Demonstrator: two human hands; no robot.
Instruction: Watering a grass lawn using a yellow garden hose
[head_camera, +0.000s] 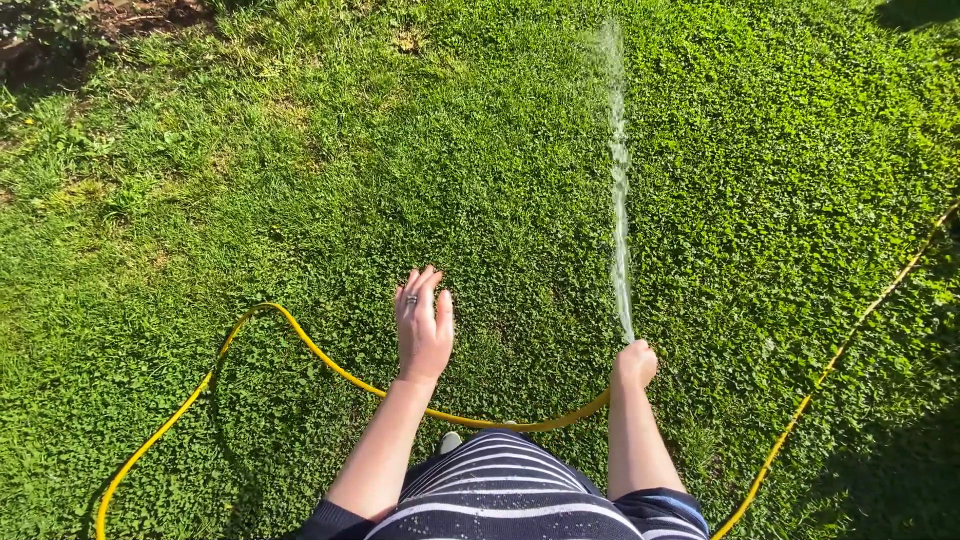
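On grass (250, 180), right hand (635, 365) grips yellow hose (300, 335), spraying.

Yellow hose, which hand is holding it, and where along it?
The right hand grips the yellow hose at its spraying end; the left hand holds nothing.

Left hand (424, 325) extended forward on a nearly straight bare arm, palm down, fingers together and relaxed, gripping nothing; right hand (635, 363) closed into a fist at the end of a straight bare forearm, knuckles forward.
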